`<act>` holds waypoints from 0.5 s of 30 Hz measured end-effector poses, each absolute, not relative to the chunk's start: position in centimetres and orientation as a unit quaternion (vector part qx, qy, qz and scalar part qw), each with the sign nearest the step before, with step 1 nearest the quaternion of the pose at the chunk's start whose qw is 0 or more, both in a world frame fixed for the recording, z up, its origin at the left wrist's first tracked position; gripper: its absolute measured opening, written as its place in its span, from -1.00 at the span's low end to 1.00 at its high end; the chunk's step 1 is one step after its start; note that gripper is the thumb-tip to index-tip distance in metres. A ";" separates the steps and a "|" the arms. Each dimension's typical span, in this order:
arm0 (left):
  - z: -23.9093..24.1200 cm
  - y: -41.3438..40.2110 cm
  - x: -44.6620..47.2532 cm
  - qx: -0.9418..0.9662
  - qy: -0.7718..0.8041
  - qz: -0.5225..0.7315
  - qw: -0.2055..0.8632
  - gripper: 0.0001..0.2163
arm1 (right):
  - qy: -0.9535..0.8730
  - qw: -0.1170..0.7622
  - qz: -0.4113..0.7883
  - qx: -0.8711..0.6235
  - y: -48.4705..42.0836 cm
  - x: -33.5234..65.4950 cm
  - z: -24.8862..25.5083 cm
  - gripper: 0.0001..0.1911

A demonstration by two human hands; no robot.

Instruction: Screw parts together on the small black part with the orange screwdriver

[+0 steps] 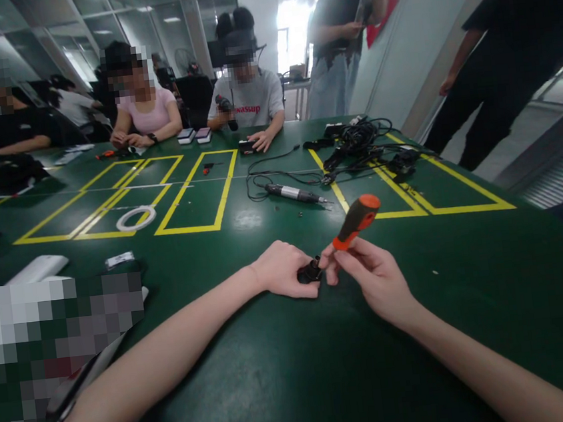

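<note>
My left hand (287,269) rests on the green table, its fingers closed around a small black part (310,272) whose kind I cannot make out. Between the fingertips of my right hand (376,275) is a screwdriver (352,224) with an orange and dark grey handle, tilted with its handle up and to the right. Its shaft points down toward the black part; whether the tip touches it is hidden by my fingers. Beyond both hands lies a grey and black pen-shaped electric screwdriver (296,193) with a cable.
Yellow tape rectangles mark the green table (256,348). A tangle of black cables (359,142) lies at the back right, a white tape roll (136,218) at the left. White items (36,270) crowd the left edge. People sit across the table; others stand at the right.
</note>
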State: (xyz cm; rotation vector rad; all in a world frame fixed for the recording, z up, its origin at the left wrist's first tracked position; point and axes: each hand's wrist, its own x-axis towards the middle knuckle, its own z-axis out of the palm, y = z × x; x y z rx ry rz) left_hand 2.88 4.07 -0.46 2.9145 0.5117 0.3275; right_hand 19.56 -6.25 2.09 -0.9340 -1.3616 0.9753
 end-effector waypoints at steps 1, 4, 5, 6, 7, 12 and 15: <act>-0.5 4.1 2.9 0.975 0.173 0.111 0.084 -0.68 | -0.575 0.583 0.422 -0.388 -6.2 19.5 2.0 -0.69; -0.5 4.0 2.8 0.973 0.175 0.113 0.094 -0.69 | -0.561 0.601 0.426 -0.378 -6.2 19.4 1.7 -0.71; -0.4 4.0 2.8 0.973 0.174 0.112 0.098 -0.70 | -0.561 0.599 0.423 -0.384 -6.2 19.4 1.7 -0.72; -0.4 4.0 2.8 0.974 0.173 0.110 0.101 -0.71 | -0.563 0.595 0.418 -0.393 -6.2 19.4 1.7 -0.73; -0.3 4.0 2.8 0.974 0.172 0.108 0.102 -0.72 | -0.566 0.590 0.412 -0.401 -6.2 19.4 1.7 -0.72; -0.2 3.9 2.7 0.974 0.171 0.101 0.108 -0.74 | -0.582 0.583 0.404 -0.398 -6.1 19.5 1.9 -0.68; -0.4 4.0 2.7 0.974 0.171 0.103 0.105 -0.75 | -0.582 0.582 0.411 -0.392 -6.1 19.5 1.8 -0.65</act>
